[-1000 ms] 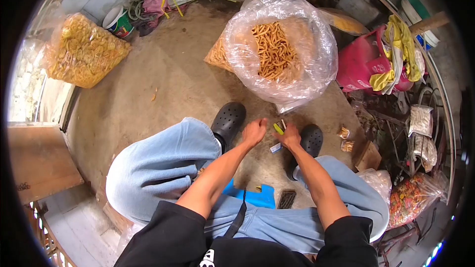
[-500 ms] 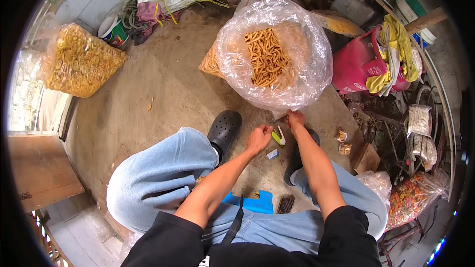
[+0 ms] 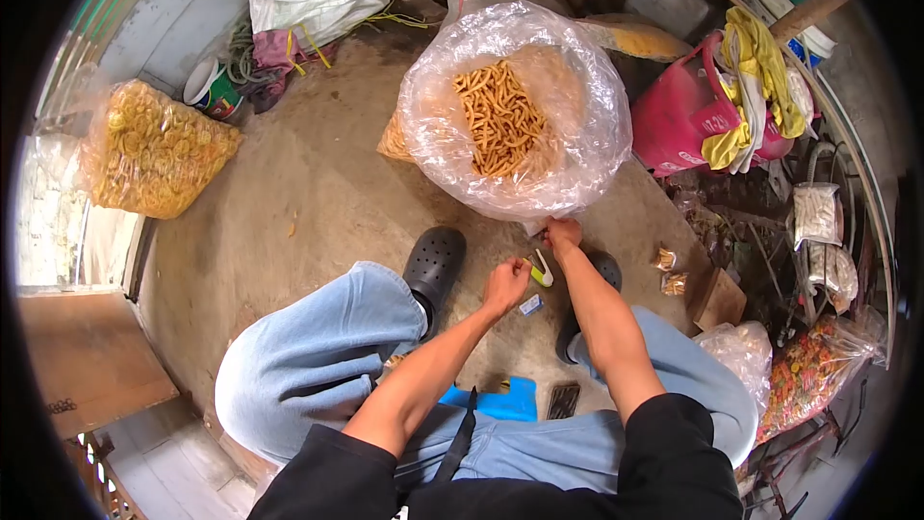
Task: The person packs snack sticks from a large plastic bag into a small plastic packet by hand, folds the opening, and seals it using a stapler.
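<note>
My left hand [image 3: 507, 285] is closed, fingers pinched beside a green and white V-shaped tool [image 3: 542, 271] that looks like a stapler on the floor. Whatever those fingers pinch is too small to make out. My right hand [image 3: 563, 234] is closed just below the large clear bag [image 3: 595, 101], its fingertips on a piece of clear plastic [image 3: 533, 228]. That bag stands wide with its rim rolled out, holding brown stick snacks [image 3: 500, 120]. Between my shoes and close to my left hand lies a small blue and white box [image 3: 530, 305].
A bag of yellow round snacks [image 3: 164, 149] stands at the left. To the right are a pink bucket [image 3: 679, 120] draped with yellow cloth [image 3: 751, 67], two small snack packs [image 3: 673, 283] and a bag of colourful snacks [image 3: 804, 376]. A blue plastic piece [image 3: 510, 403] lies between my legs.
The view has shifted slightly, so the scene sits a little differently. My left hand has come down slightly, nearer the small box. My right hand stays closed below the large bag.
</note>
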Demonstrator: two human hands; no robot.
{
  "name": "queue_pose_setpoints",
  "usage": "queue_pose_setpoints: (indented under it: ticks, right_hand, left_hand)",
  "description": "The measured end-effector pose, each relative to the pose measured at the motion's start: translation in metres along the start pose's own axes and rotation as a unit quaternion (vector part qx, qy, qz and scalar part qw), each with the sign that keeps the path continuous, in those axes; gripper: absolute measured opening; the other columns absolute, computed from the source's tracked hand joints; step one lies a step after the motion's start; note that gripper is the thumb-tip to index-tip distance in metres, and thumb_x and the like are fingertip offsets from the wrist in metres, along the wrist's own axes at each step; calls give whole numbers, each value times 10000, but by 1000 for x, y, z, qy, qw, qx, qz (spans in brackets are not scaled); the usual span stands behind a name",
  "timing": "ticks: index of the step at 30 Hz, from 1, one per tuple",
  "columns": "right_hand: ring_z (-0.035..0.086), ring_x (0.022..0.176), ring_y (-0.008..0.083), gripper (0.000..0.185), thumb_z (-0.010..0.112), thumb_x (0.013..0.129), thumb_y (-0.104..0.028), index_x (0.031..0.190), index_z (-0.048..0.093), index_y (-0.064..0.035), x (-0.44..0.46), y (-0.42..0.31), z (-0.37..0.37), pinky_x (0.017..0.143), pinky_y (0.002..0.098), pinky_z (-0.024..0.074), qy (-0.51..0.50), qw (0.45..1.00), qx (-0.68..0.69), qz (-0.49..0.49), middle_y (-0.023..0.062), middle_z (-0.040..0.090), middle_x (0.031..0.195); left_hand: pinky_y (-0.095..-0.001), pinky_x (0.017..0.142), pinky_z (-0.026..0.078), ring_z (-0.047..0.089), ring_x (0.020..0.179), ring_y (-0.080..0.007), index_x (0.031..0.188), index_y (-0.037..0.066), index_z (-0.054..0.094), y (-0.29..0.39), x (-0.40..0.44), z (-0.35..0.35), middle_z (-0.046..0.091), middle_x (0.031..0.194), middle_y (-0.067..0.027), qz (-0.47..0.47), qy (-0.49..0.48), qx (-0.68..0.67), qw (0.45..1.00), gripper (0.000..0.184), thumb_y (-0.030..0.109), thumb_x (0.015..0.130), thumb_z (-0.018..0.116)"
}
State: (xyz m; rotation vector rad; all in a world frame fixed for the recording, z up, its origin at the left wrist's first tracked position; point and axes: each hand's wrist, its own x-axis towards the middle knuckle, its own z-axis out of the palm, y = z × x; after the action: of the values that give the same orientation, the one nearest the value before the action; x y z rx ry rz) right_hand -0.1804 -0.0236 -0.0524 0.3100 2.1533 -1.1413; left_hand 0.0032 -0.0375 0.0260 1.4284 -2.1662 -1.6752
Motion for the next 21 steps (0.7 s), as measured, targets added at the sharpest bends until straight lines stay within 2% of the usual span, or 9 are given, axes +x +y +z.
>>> queue_pose_setpoints:
  ticks: [7,9,11,12,15,17,18,20,21]
  right_hand:
    - [567,616,120,113,638,879,-171,946,603,-88,11,25,-29,437,279,476,-38,996,13,-82,22,606,754]
    - [566,629,115,93,599,898,-144,976,619,-99,7,24,-40,467,285,477,-82,992,36,-94,17,610,782]
    - [570,642,113,93,586,904,-141,980,625,-103,-11,14,-54,488,287,476,-96,990,47,-91,17,616,790]
    - [575,655,111,97,573,911,-138,983,631,-107,-20,10,-60,509,289,474,-111,988,57,-86,16,622,799]
    - [590,677,106,130,570,921,-160,1024,644,-131,-36,7,-82,539,275,455,-151,978,140,-46,6,636,805]
    - [593,685,102,140,588,918,-178,1039,648,-136,-44,6,-97,548,264,446,-169,973,148,-51,-2,641,808]
    - [597,692,99,154,607,916,-195,1053,652,-141,-50,3,-104,556,253,438,-187,968,157,-54,-11,646,812]
    - [594,685,96,163,633,906,-212,1045,660,-132,-64,0,-115,560,246,431,-207,962,162,-69,-20,647,811]
    - [592,677,94,178,658,896,-229,1038,668,-122,-73,-3,-122,564,238,423,-228,956,166,-82,-28,649,811]
  left_hand:
    - [-339,694,512,692,746,-218,1007,-3,651,-1,0,9,705,793,-121,7,-20,-24,999,359,340,921,586]
    - [-340,689,513,693,743,-219,1012,-2,649,-1,1,9,706,793,-123,17,-21,-24,999,361,341,922,586]
    - [-407,709,504,676,792,-317,985,50,670,-3,0,10,697,821,-130,-2,-20,-36,999,371,399,902,574]
    - [-407,709,504,676,792,-317,985,50,670,-3,1,10,697,821,-130,-1,-20,-38,999,371,399,902,574]
    - [-394,712,503,679,786,-300,980,38,667,5,6,7,695,809,-133,1,-24,-57,998,375,394,900,580]
    - [-304,663,502,642,681,-162,1023,-8,659,17,9,3,691,795,-99,40,-15,-84,996,364,335,912,613]
    - [-304,663,502,642,681,-162,1023,-8,659,22,11,3,691,795,-99,42,-16,-86,995,364,335,912,613]
    - [-308,702,503,651,749,-165,1019,-7,666,31,14,2,695,840,-116,70,7,-133,989,370,342,901,635]
    - [-315,779,500,646,878,-174,1087,-22,643,42,13,-3,690,974,-132,60,-14,-140,988,429,356,887,664]
